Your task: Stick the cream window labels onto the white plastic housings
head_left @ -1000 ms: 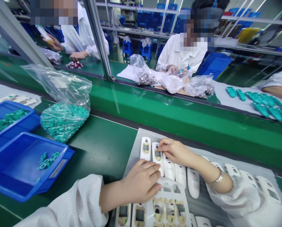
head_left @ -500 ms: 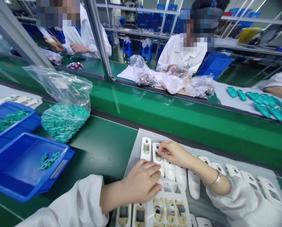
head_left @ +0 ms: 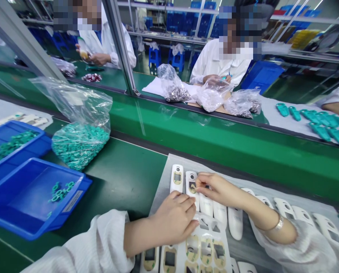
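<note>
White plastic housings with display windows lie in a row on a pale sheet. My right hand (head_left: 214, 187) is closed in a pinch at the window of the second housing (head_left: 191, 176). A tan adhesive sticker (head_left: 192, 187) surrounds that window, and a curled part of it meets my fingertips. My left hand (head_left: 176, 216) lies palm down with fingers stretched out, its fingertips against the lower end of the same housing. Left of it, another housing (head_left: 176, 187) has a similar sticker around its window. Below my left hand is a sheet of stickers (head_left: 199, 237) with cut-outs, overlapping other housings.
Blue bins (head_left: 30, 227) with small teal rings stand on the left, beside a clear bag (head_left: 81, 144) full of teal parts. Across the green divider (head_left: 158, 129), co-workers in white sit among bags of metal parts (head_left: 177, 93). Teal housings (head_left: 319, 131) lie at right.
My right hand has shifted slightly down the second housing, and part of the sticker now appears curled up at its fingertips. My left hand stays in place.
</note>
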A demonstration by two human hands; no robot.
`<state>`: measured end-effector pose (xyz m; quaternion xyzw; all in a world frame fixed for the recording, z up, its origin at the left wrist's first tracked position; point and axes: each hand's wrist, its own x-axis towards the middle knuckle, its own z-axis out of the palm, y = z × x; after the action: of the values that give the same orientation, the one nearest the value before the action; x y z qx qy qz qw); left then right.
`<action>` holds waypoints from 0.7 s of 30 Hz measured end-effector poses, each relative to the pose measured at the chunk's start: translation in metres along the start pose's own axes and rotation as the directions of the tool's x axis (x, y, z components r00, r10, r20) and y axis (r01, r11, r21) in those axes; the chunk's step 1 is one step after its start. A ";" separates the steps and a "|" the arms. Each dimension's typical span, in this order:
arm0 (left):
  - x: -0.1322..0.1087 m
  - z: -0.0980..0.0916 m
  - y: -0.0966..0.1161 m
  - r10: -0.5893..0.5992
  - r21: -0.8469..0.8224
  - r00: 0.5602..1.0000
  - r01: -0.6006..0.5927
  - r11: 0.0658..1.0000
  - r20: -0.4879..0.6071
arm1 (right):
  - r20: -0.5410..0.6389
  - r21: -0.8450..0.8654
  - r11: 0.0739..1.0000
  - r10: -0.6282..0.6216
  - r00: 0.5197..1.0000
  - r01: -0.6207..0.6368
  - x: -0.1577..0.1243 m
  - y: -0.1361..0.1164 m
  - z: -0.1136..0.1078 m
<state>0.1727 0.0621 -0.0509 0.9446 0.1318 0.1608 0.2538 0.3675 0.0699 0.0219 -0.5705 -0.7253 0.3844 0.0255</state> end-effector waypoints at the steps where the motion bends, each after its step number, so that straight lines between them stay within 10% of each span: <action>1: 0.001 0.000 0.001 -0.001 -0.002 1.000 0.001 1.000 0.000 | -0.026 0.024 1.000 -0.008 1.000 0.009 -0.001 -0.003 -0.004; 6: 0.002 0.000 0.002 -0.009 -0.008 1.000 0.009 1.000 -0.007 | -0.122 0.149 0.988 0.053 0.991 -0.035 -0.005 -0.008 -0.021; 21: 0.003 -0.001 0.002 -0.006 0.015 1.000 0.006 1.000 0.018 | 0.266 0.315 0.946 -0.011 0.964 -0.076 0.027 0.038 -0.016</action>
<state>0.1749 0.0621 -0.0485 0.9476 0.1335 0.1505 0.2482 0.3968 0.1030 -0.0001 -0.5141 -0.6400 0.5709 0.0150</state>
